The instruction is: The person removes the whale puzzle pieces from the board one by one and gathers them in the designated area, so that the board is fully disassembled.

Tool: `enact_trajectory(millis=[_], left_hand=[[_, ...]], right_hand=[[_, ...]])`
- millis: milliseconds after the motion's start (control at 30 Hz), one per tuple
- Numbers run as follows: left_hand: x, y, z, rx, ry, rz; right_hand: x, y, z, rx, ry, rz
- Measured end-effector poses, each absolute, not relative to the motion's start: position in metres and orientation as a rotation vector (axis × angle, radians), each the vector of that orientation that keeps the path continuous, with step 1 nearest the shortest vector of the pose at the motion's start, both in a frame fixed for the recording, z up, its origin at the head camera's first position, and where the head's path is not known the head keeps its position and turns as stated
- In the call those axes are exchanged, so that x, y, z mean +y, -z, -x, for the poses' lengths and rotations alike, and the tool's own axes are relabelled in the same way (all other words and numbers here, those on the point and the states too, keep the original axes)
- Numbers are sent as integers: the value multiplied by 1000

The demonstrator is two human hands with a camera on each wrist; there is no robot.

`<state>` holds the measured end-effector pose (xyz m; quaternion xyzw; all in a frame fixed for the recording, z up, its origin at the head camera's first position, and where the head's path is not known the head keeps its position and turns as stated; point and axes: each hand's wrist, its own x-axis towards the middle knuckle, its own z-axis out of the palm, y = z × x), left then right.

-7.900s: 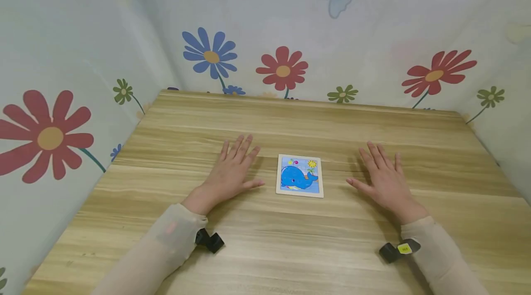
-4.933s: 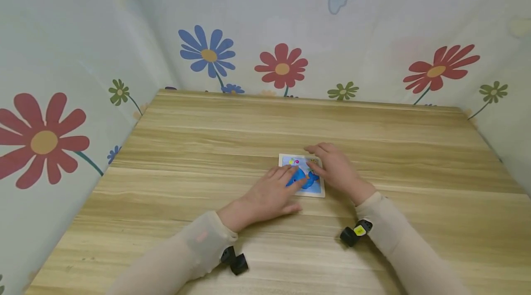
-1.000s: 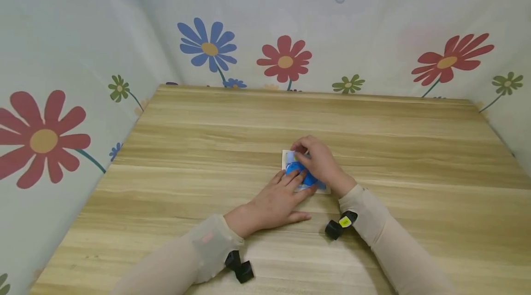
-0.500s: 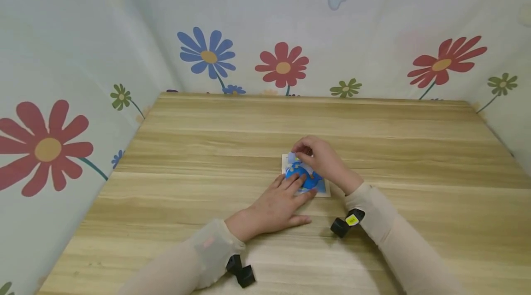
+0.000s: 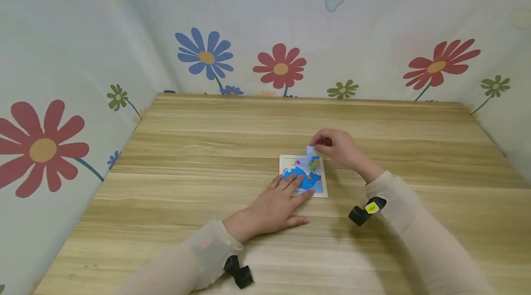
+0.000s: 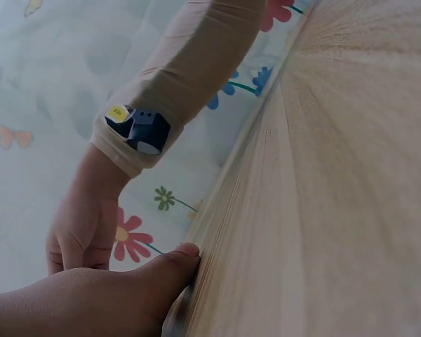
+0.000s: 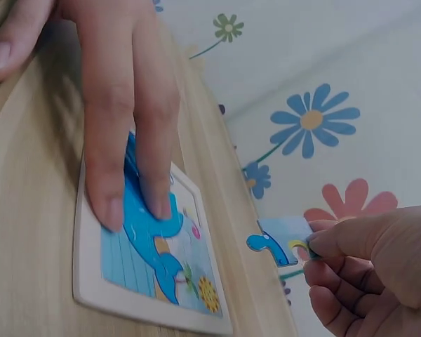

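Note:
A whale jigsaw puzzle in a pale square frame [image 5: 325, 189] lies flat on the table. My left hand [image 5: 271, 205] rests over its lower left part, fingers straight on the blue whale [image 7: 144, 210]. My right hand [image 5: 342, 147] pinches one puzzle piece [image 7: 284, 235] between thumb and forefinger, above the frame's far right corner. That piece is light blue with a bit of whale blue and yellow. Pale backing shows in the frame's far left corner. In the left wrist view, my left thumb [image 6: 165, 270] hides the puzzle, and the right hand [image 6: 88, 228] appears beyond.
The wooden table [image 5: 207, 147] stretches around the puzzle on all sides. A white cloth printed with flowers [image 5: 280, 68] hangs behind its far edge and along both sides. A small black camera [image 5: 365, 211] sits on my right wrist, another [image 5: 238, 273] on my left.
The right hand first came in from beside the puzzle and worked at its far left corner. It has now lifted a piece out and carried it right. The left hand moved onto the puzzle and stayed.

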<state>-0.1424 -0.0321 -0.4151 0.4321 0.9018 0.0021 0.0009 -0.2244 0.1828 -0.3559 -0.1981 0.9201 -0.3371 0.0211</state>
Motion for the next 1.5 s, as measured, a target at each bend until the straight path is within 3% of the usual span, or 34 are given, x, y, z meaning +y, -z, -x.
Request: enact_trajectory(millis=[1500], left_hand=[[-33, 414, 141, 2829, -12, -1360]], right_hand=[[236, 390, 228, 2798, 953, 483]])
